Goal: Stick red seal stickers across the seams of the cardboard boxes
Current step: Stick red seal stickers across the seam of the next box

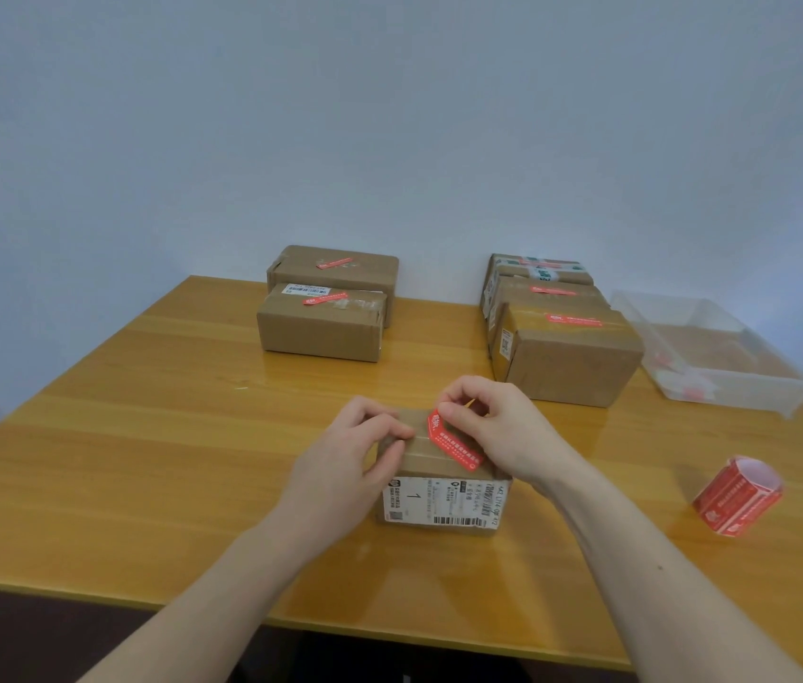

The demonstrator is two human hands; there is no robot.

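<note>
**Head view: both hands on the near box, a red seal half laid**

Head camera looks down at a small cardboard box (438, 478) near the front edge of the wooden surface (143, 436); every place below is given from this box. Its white shipping label faces the person.

The left hand (347, 465) curls over the box's left top edge, fingertips pressing on the top face beside the taped seam. The right hand (493, 426) pinches the far end of a red seal sticker (453, 443) between thumb and forefinger, its other fingers curled. That end is lifted and bent upward; the sticker's near end lies flat on the box top, running across the tape.

Right of the box, well apart, a roll of red stickers (737, 495) lies on its side. Behind and to the left stand two sealed boxes (325, 308), one behind the other, each with a red seal on top. Behind and to the right is a row of three more boxes (562, 337), also carrying red seals. Farther right of those sits a clear plastic tray (714, 352) with some red scraps inside.
</note>
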